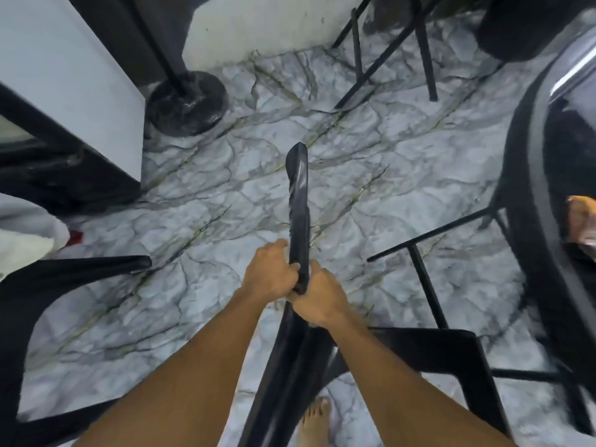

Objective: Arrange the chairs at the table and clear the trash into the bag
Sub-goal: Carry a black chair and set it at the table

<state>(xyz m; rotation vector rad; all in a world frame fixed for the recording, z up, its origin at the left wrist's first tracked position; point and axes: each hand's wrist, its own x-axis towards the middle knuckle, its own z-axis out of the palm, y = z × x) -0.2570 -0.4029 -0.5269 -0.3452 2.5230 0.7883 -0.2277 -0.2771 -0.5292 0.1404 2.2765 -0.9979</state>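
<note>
A black plastic chair [298, 195] is tipped in front of me, one of its legs pointing up and away over the marble floor. My left hand [269, 274] grips that leg from the left. From the right, my right hand [317, 296] grips the same leg just below. The chair's seat and frame [429, 346] lie beneath my forearms at the lower right. A round dark table [529, 188] curves along the right edge, its thin black legs spreading under it.
Another black chair [48, 285] stands at the lower left. A black round stand base [187, 103] sits by a white cabinet [71, 82] at upper left. More thin chair legs [425, 53] cross at the top. My bare foot [314, 421] is below.
</note>
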